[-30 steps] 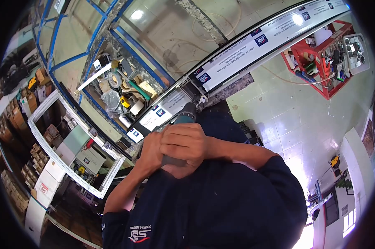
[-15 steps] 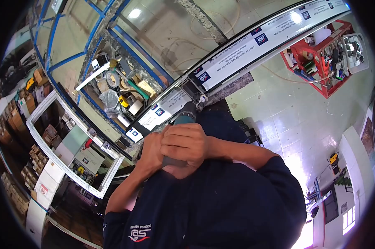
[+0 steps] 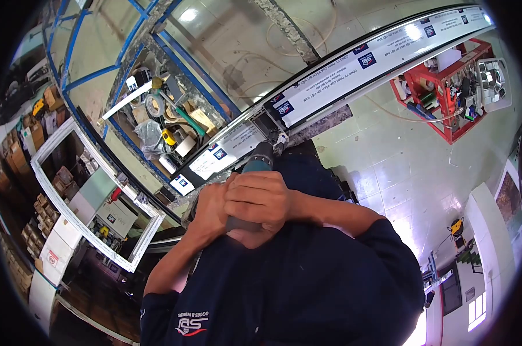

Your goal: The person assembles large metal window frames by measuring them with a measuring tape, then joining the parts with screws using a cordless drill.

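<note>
The teal-and-dark power drill (image 3: 257,165) sits mid-frame, gripped by your right hand (image 3: 257,199) and left hand (image 3: 212,209) together, fingers closed tight. Its long axis runs from them up and slightly right, rounded dark nose just beside a small silvery fitting (image 3: 282,139); beyond, glossy printed film covers the long, straight profile (image 3: 330,79), upper right.
</note>
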`<state>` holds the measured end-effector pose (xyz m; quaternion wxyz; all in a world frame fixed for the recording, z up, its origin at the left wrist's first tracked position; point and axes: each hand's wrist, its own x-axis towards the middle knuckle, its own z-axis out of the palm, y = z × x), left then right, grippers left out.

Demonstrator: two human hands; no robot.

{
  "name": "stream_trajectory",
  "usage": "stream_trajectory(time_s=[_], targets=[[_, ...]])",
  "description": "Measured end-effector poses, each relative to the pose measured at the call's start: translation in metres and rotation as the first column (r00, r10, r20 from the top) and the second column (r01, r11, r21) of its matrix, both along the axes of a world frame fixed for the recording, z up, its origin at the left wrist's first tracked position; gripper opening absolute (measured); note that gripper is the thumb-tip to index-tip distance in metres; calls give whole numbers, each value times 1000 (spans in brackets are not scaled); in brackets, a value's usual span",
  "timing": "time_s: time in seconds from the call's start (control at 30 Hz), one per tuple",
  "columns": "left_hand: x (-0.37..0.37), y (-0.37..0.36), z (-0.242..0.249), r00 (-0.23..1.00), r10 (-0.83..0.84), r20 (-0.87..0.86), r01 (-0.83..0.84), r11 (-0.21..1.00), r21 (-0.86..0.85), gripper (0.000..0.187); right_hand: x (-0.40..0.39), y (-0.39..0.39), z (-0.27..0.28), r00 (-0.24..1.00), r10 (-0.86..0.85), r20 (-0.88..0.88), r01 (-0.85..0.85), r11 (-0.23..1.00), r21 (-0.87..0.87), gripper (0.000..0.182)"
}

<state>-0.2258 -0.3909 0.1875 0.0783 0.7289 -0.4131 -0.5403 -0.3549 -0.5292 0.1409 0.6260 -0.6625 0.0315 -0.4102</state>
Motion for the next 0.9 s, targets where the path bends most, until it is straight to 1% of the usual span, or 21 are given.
stream_trajectory(time_s=[0.07, 0.37, 0.47, 0.53, 0.6, 0.77, 0.83, 0.9], targets=[[0, -3, 3, 1000, 17, -13, -17, 1000, 9, 50, -2, 1, -2, 999, 32, 7, -32, 999, -4, 37], [0, 1, 1, 1000, -1, 19, 0, 999, 38, 47, -1, 0, -1, 999, 32, 8, -32, 999, -3, 36], [-1, -3, 2, 999, 39, 7, -39, 997, 71, 47, -1, 1, -1, 1000, 14, 9, -14, 1000, -9, 36], [-4, -13, 13, 997, -3, 81, 8, 998, -55, 46, -2, 1, -1, 1000, 23, 0, -23, 1000, -13, 35], [-4, -15, 16, 992, -28, 122, 41, 994, -104, 47, -2, 1, 0, 1000, 18, -7, -18, 1000, -10, 33], [-3, -13, 12, 997, 0, 77, -1, 1000, 12, 50, -2, 1, 2, 1000, 2, -15, -2, 1000, 0, 30], [-3, -17, 17, 996, 7, 90, -1, 998, -64, 51, -2, 2, 0, 1000, 11, -7, -11, 1000, -5, 33], [-3, -14, 15, 997, 32, 64, -29, 998, -52, 51, -1, 2, -1, 1000, 18, -2, -18, 1000, -4, 34]])
